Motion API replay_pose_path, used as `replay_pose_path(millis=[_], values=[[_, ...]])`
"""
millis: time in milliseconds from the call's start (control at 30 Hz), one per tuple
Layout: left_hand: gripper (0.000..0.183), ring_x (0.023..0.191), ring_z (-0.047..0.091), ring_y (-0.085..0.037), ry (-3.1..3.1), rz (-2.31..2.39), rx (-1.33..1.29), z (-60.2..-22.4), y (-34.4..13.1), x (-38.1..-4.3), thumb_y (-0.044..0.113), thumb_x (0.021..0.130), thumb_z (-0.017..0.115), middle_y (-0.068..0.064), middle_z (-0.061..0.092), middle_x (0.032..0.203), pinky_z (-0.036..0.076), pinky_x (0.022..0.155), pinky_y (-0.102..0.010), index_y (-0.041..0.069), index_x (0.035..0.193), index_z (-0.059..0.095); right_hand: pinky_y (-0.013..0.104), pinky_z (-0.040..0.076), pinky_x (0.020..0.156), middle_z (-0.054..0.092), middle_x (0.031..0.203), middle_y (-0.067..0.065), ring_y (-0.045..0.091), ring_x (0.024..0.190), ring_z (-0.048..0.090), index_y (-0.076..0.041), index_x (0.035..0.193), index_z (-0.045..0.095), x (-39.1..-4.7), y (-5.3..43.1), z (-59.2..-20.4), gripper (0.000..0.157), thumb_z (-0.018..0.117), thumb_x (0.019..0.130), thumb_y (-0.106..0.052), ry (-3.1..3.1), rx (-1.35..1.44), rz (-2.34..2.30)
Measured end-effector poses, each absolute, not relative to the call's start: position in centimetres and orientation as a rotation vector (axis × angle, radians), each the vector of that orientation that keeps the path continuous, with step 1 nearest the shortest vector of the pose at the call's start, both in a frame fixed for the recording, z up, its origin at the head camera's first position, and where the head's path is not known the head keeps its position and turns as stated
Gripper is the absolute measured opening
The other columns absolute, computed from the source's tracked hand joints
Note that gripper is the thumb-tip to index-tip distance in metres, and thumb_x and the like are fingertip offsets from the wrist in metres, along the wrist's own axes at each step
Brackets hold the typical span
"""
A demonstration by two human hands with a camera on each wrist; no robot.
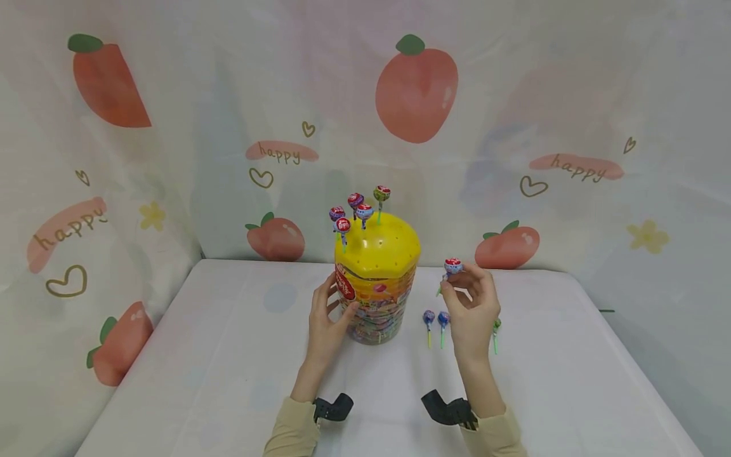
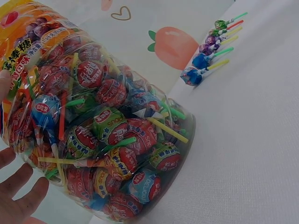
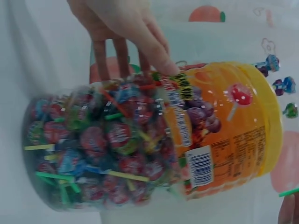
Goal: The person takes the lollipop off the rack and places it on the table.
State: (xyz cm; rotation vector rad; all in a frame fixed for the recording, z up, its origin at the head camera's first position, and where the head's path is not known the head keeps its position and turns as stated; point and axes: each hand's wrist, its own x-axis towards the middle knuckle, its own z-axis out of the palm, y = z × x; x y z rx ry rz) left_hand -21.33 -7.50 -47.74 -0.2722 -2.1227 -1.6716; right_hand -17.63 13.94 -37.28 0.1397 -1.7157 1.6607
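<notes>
My left hand (image 1: 327, 322) grips the jar (image 1: 381, 293); my right hand (image 1: 475, 311) pinches a lollipop (image 1: 453, 266), which too loose a pinch could drop.

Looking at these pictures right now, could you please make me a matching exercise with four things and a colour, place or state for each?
1. lid
2. left hand
3. right hand
4. table

A. pinching a lollipop
B. white, under the jar
C. yellow, with upright lollipops stuck in it
D. touching the jar's side

Pairs: 1-C, 2-D, 3-A, 4-B
</notes>
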Motion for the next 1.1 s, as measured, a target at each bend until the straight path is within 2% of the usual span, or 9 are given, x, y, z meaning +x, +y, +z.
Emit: replay_pose_path(millis=[633, 900, 1100], values=[[0.072, 0.130, 0.046, -0.027, -2.126, -1.650, -0.278, -47.8, -7.6, -21.4, 0.028, 0.088, 0.069, -0.008, 0.044, 0.139, 0.048, 0.103, -0.048, 0.025, 0.149, 0.032, 0.008, 0.052, 0.068, 0.061, 0.088, -0.009, 0.005, 0.081, 0.058, 0.009, 0.117, 0.053, -15.8, 14.9, -42.2, 0.040, 0.064, 0.080, 0.016, -1.820, -0.087, 1.685], [0.072, 0.131, 0.045, -0.026, -2.138, -1.668, -0.269, -47.7, -7.6, -21.3, 0.029, 0.088, 0.069, -0.007, 0.044, 0.140, 0.047, 0.104, -0.047, 0.026, 0.149, 0.031, 0.009, 0.053, 0.064, 0.061, 0.084, -0.007, 0.001, 0.076, 0.059, 0.003, 0.121, 0.055, -15.9, 16.2, -43.0, 0.046, 0.066, 0.078, 0.016, -1.894, -0.117, 1.646], [0.072, 0.130, 0.046, -0.027, -2.139, -1.662, -0.263, -47.7, -7.5, -21.2, 0.029, 0.088, 0.070, -0.007, 0.044, 0.139, 0.048, 0.103, -0.048, 0.026, 0.149, 0.032, 0.014, 0.055, 0.060, 0.061, 0.080, -0.007, 0.001, 0.070, 0.059, -0.003, 0.125, 0.055, -16.1, 17.5, -43.7, 0.051, 0.066, 0.078, 0.015, -2.000, -0.167, 1.671]])
